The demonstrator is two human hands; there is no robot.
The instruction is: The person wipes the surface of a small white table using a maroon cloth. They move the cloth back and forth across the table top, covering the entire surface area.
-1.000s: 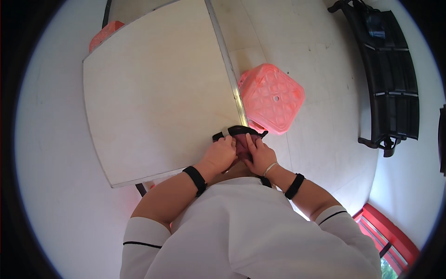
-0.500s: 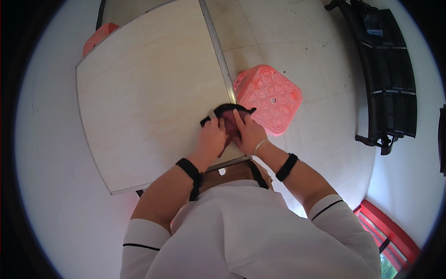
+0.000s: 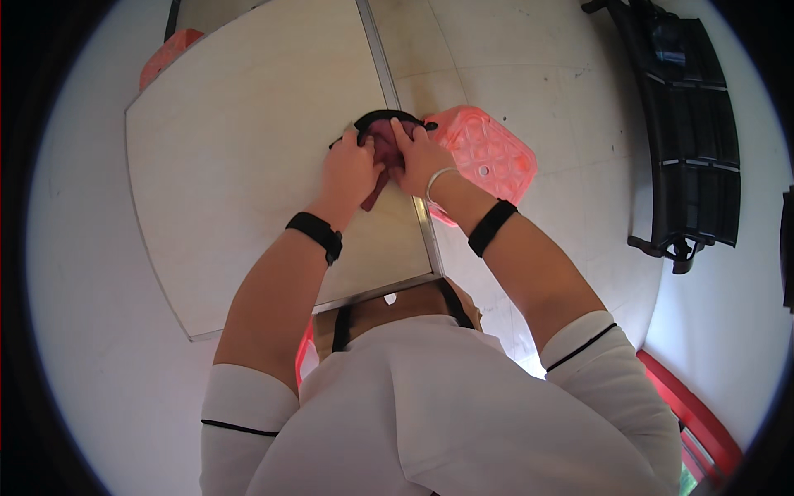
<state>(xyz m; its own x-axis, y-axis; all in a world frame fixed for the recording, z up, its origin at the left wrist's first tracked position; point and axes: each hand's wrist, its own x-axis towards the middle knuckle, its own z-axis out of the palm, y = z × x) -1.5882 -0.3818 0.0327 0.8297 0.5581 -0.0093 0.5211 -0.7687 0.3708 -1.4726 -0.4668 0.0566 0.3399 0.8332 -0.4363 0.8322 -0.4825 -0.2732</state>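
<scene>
Over the right edge of the table (image 3: 240,174), I hold a dark red cloth piece with a black band (image 3: 382,139) along its far side. My left hand (image 3: 346,172) grips its left part, fingers closed on the fabric. My right hand (image 3: 423,159) is on its right part, forefinger stretched along the cloth toward the black band and the other fingers bent around it. Short black ends stick out at both sides, and a narrow dark red flap hangs down between my hands. What kind of article it is I cannot make out.
A pink plastic stool (image 3: 488,157) stands on the floor right beside the table, partly behind my right wrist. Another pink stool (image 3: 168,58) shows past the table's far left corner. A row of black seats (image 3: 695,124) lines the right wall.
Both hands have moved away from my body and slightly left, carrying the cloth farther over the table. They keep their hold on it.
</scene>
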